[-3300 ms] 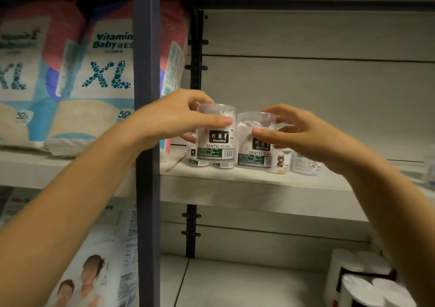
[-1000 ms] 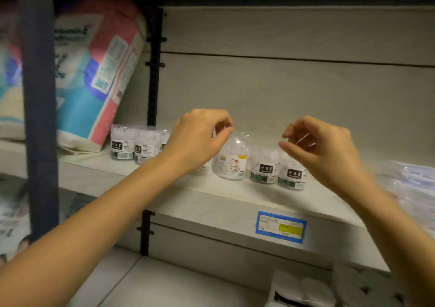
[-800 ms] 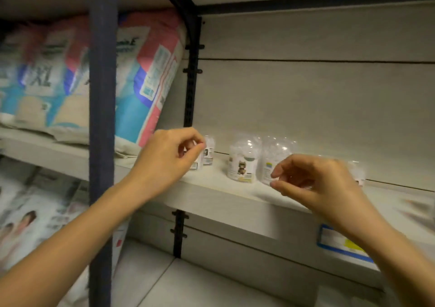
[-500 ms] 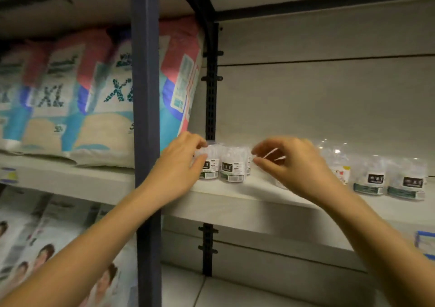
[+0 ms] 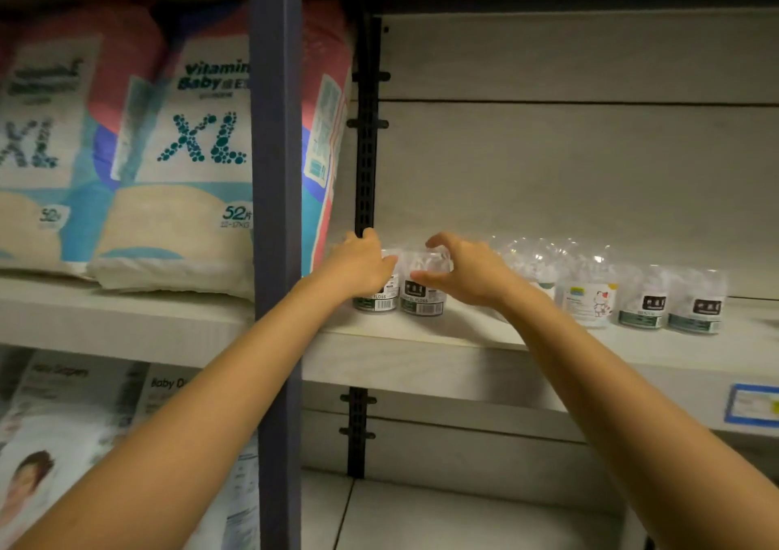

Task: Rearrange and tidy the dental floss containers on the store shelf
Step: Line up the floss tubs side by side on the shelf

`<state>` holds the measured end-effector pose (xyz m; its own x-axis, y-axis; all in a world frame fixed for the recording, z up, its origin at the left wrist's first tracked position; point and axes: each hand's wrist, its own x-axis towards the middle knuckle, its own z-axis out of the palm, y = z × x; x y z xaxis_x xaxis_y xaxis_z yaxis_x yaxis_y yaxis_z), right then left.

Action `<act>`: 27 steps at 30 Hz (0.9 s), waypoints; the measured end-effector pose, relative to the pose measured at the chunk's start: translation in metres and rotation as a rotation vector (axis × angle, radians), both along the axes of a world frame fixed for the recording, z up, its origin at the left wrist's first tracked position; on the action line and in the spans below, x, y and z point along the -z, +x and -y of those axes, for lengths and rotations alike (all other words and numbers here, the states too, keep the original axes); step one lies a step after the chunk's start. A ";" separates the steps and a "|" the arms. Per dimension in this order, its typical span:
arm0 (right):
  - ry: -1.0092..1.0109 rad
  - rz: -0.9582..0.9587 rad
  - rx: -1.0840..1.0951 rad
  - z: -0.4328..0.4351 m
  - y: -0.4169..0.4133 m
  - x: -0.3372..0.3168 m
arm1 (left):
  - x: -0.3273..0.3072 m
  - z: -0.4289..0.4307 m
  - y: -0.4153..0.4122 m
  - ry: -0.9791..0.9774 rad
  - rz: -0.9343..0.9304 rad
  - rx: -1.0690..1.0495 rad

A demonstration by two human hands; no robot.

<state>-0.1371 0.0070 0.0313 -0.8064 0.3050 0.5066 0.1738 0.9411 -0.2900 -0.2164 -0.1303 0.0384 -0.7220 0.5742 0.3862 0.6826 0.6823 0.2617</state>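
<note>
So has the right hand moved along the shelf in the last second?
Yes. The right hand has moved left, toward the black slotted upright, and now grips the second dental floss container from it.

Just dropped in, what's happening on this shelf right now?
A person is tidying dental floss on the shelf. The left hand grips the leftmost floss container, and the right hand grips the second floss container beside it; both stand on the shelf. Further floss containers stand in a row to the right. Diaper packs sit left of the post.
</note>
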 end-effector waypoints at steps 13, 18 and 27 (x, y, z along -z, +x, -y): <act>-0.301 0.037 -0.337 0.009 0.085 -0.040 | -0.038 0.045 0.033 0.290 0.160 0.285; -0.307 0.105 -0.423 0.016 0.127 -0.043 | -0.044 0.072 0.057 0.274 0.388 0.500; -0.348 0.074 -0.402 0.019 0.165 -0.028 | -0.031 0.067 0.078 0.313 0.370 0.581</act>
<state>0.0276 -0.0124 0.0593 -0.9240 0.1044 0.3679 -0.1487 0.7883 -0.5971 -0.1381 -0.1976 0.0693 -0.4507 0.8056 0.3846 0.7396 0.0957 0.6663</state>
